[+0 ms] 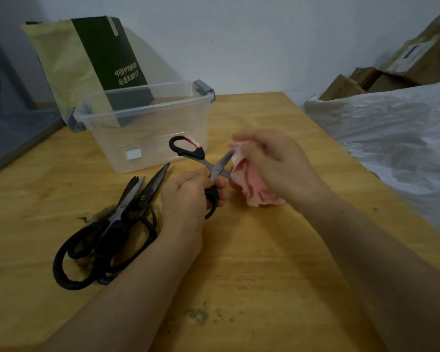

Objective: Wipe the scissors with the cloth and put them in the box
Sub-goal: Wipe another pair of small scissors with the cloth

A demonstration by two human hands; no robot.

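My left hand [188, 196] grips the lower black handle of a small pair of scissors [215, 168], which are spread open above the table. Their other handle points up toward the box. My right hand [272, 163] holds a crumpled pink cloth [252, 184] pressed around the blades, so the blade tips are hidden. A clear plastic box [148, 123] with grey latches stands behind the hands and looks empty apart from a small white label. A pile of black-handled scissors [117, 219] lies on the wooden table to the left.
A dark green and yellow paper bag [92, 62] leans against the wall behind the box. White plastic sheeting [391, 128] and cardboard boxes [381, 77] lie to the right. A grey ledge [15, 133] borders the table's far left. The wooden table [252, 262] has dark stains near me.
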